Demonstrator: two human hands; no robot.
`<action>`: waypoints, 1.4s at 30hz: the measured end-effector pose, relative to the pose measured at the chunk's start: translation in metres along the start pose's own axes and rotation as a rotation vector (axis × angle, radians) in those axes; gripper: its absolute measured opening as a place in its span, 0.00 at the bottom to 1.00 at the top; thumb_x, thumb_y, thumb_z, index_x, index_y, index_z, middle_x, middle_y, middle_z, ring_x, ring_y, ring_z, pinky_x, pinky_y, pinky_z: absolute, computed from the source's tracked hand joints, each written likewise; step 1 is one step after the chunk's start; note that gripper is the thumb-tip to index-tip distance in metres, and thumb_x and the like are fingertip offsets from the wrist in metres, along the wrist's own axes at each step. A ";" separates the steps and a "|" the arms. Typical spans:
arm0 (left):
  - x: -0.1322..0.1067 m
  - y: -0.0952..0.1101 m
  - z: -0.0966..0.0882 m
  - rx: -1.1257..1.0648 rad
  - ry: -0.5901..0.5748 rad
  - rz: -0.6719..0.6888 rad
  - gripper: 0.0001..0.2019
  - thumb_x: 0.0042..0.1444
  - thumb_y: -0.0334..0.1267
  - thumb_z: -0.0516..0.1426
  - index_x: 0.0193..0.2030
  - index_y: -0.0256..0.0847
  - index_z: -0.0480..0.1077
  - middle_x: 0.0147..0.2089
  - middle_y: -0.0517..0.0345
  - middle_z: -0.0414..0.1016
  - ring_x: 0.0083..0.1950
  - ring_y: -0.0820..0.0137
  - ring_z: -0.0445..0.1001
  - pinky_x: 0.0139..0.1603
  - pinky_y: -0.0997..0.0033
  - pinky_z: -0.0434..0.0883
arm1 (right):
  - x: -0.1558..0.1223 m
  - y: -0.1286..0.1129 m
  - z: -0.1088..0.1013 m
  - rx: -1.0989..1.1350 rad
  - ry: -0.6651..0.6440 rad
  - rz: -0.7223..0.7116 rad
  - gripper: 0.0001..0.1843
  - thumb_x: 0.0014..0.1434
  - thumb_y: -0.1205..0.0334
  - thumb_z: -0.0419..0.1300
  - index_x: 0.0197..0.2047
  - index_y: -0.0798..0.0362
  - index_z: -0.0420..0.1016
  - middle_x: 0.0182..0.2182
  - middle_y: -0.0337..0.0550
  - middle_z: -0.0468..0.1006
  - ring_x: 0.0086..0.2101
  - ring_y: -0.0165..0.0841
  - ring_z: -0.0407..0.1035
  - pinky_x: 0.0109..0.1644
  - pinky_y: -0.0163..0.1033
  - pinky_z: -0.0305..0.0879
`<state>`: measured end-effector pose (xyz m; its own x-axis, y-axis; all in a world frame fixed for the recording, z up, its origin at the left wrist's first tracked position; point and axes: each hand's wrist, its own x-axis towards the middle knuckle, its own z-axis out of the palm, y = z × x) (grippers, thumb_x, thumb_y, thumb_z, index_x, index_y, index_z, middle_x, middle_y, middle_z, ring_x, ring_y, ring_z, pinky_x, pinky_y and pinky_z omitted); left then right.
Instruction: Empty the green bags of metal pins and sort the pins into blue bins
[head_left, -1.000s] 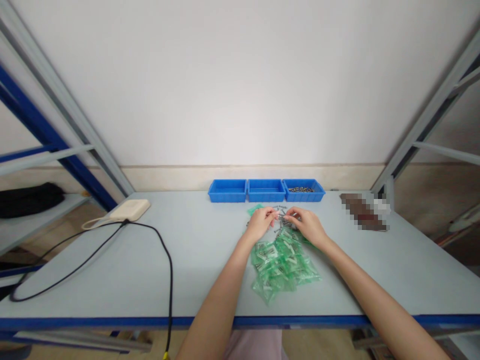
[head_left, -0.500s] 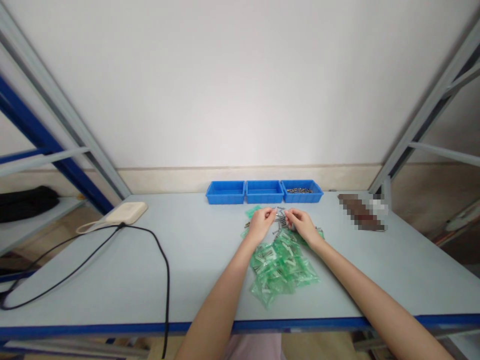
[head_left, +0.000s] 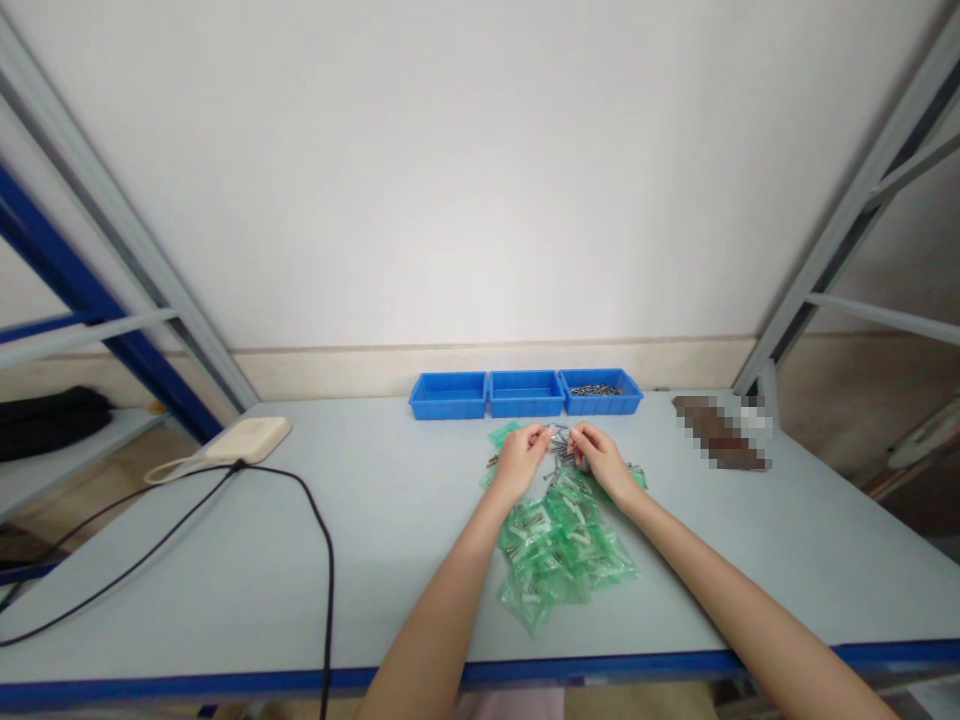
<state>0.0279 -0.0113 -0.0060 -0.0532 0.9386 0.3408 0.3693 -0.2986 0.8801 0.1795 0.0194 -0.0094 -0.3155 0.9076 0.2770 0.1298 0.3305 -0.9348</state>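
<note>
- Green translucent plastic bags (head_left: 559, 550) of small parts lie heaped on the pale grey tabletop (head_left: 390, 520), on the near side of the hands
- Loose grey metal screws (head_left: 560, 448) lie scattered beyond the heap, between left hand (head_left: 523, 457) and right hand (head_left: 598, 460)
- Thumb and forefinger drawn together on each; cannot tell whether either pinches a screw
- Step, as judged: fingering loose screws
- Next move appears to call for a light fingertip pinch
</note>
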 end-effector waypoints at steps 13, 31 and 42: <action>0.001 -0.001 -0.002 0.038 0.042 0.040 0.17 0.57 0.49 0.49 0.24 0.40 0.61 0.17 0.67 0.56 0.20 0.76 0.55 0.23 0.74 0.51 | 0.000 -0.006 0.000 0.038 -0.028 0.052 0.18 0.50 0.44 0.55 0.25 0.52 0.66 0.18 0.32 0.62 0.20 0.28 0.56 0.27 0.34 0.53; -0.001 0.002 -0.002 0.002 -0.011 -0.011 0.22 0.58 0.53 0.47 0.20 0.40 0.61 0.13 0.67 0.56 0.16 0.75 0.57 0.23 0.74 0.58 | -0.001 -0.005 -0.001 0.005 -0.040 0.005 0.22 0.52 0.40 0.53 0.23 0.51 0.64 0.16 0.33 0.62 0.21 0.29 0.58 0.27 0.34 0.56; 0.004 0.005 -0.035 0.115 0.306 -0.056 0.21 0.60 0.53 0.43 0.29 0.41 0.64 0.17 0.65 0.65 0.19 0.74 0.63 0.25 0.75 0.58 | 0.054 -0.008 -0.045 -0.317 0.170 -0.063 0.22 0.58 0.45 0.47 0.25 0.53 0.66 0.23 0.40 0.68 0.25 0.32 0.62 0.33 0.37 0.59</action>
<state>-0.0026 -0.0146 0.0109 -0.3466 0.8523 0.3918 0.4593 -0.2100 0.8631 0.2033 0.0777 0.0236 -0.1746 0.9042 0.3898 0.4086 0.4267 -0.8068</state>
